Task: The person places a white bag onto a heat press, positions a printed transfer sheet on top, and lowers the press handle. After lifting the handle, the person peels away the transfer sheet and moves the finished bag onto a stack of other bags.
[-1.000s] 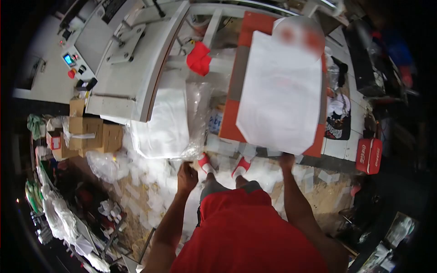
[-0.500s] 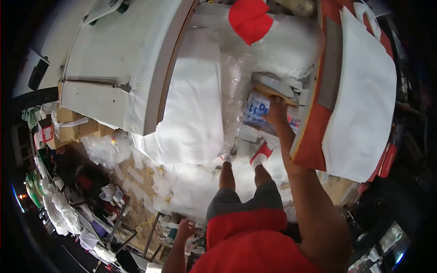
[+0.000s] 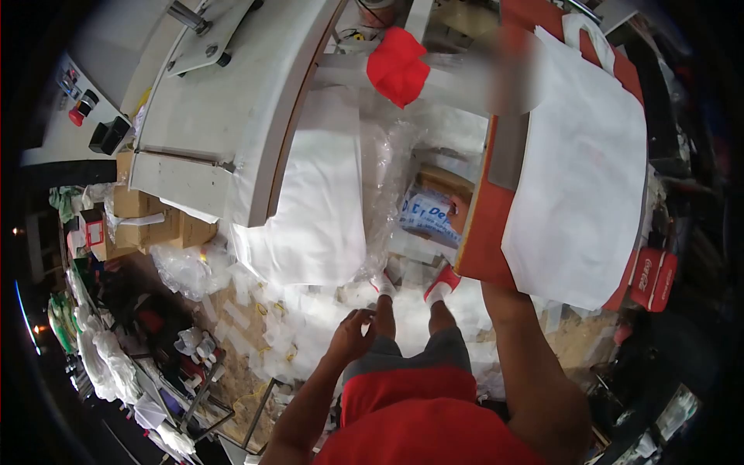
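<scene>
My right hand (image 3: 459, 214) reaches below the orange-red board, which hides most of it. Its visible fingers curl over the right edge of a pack with blue lettering (image 3: 426, 215). Behind the pack rises a brown cardboard piece (image 3: 443, 183). In front of my body, my left hand (image 3: 353, 333) hangs in the air above the floor, fingers loosely bent and apart, holding nothing. Left of the pack, clear plastic wrap (image 3: 381, 178) lies along a stack of white sheet material (image 3: 322, 209).
A white sheet (image 3: 581, 170) covers much of the orange-red board (image 3: 484, 260) at my right. On the left stands a large pale machine table (image 3: 225, 93). A person in a red cap (image 3: 397, 66) is opposite. Scraps (image 3: 287, 333) litter the floor; a red case (image 3: 652, 279) sits right.
The view has shifted, and the board now covers more of my right hand and forearm. My left hand has come up and forward, nearer my legs. The person opposite has an arm over the board.
</scene>
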Demonstrator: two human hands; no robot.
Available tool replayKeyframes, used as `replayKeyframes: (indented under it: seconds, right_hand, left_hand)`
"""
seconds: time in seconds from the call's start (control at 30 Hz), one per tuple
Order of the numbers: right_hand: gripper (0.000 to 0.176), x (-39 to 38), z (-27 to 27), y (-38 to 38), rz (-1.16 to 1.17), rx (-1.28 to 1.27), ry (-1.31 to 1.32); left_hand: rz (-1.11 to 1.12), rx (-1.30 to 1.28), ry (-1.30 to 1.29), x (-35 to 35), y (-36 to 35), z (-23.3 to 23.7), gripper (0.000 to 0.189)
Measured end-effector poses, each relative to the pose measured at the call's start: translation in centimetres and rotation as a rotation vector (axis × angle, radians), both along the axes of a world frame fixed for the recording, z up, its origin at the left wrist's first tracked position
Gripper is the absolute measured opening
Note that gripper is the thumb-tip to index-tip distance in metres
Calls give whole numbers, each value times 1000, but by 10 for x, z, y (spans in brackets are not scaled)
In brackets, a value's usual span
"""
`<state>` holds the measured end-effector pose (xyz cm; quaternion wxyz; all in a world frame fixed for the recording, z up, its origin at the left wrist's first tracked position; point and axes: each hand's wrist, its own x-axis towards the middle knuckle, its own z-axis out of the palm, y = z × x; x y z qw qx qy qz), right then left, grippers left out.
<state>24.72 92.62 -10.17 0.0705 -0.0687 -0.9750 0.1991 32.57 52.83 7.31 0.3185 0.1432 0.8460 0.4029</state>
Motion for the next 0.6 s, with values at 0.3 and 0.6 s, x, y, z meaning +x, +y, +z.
replayKeyframes:
  seconds: [0.3,0.6]
  right_hand:
    - [9,15,9,-1,-11,-36,44]
    - [8,62,55,-17,-18,-41,70]
  left_hand:
    - [-33,20,81,-2,50,13,18]
    - [19,63,347,-16,95,36,45]
